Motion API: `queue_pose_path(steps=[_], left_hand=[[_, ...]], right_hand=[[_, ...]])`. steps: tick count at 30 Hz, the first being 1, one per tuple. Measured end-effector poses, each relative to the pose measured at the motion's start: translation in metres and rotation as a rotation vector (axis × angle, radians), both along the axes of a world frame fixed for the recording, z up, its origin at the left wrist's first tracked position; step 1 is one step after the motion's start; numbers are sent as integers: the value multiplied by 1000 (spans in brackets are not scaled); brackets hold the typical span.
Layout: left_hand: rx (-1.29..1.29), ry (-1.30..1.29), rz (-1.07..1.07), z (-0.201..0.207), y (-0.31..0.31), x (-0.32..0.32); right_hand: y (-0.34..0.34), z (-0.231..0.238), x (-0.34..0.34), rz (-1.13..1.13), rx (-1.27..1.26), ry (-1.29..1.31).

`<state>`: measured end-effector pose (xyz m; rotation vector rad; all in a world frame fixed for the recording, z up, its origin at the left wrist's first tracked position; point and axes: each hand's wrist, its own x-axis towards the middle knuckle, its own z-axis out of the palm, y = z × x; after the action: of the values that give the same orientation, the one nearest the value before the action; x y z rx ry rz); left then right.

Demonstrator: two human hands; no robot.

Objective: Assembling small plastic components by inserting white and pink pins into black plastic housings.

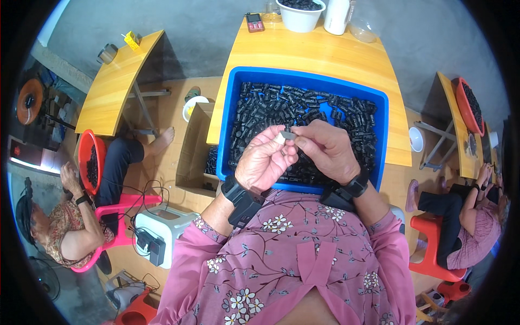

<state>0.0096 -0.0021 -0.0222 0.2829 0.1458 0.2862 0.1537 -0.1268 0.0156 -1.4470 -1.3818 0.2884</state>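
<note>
Over the near half of a blue plastic tub [383, 146], my two hands meet at their fingertips. My left hand [265, 157] is closed, palm partly up, around a small dark grey piece [290, 136], with something whitish at the thumb tip that I cannot make out. My right hand [327, 149] pinches the same piece from the other side between thumb and forefinger. Many small black cylindrical plastic parts [271, 103] fill the tub, and some blue bottom shows between them. Black bands with dark boxes sit on both wrists.
The tub rests on a wooden table [319, 51] bearing a white bowl [300, 17] of black parts, a phone [254, 22] and a white bottle [337, 16]. A cardboard box [189, 157] and grey stool [168, 227] stand left. Co-workers sit on both sides.
</note>
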Motion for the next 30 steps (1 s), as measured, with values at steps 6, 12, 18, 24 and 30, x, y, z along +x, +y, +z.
queue_pose_path(steps=[6, 12, 18, 24, 30], left_hand=[[11, -5, 4, 3, -1, -1], [30, -16, 2, 0, -1, 0], [22, -26, 17, -2, -2, -1], [43, -10, 23, -2, -2, -1], [95, 16, 70, 0, -3, -1]], right_hand=[[1, -1, -1, 8, 75, -106], [0, 0, 0, -14, 48, -139], [0, -1, 0, -10, 37, -132], [1, -1, 1, 8, 39, -141], [2, -3, 1, 17, 42, -138]])
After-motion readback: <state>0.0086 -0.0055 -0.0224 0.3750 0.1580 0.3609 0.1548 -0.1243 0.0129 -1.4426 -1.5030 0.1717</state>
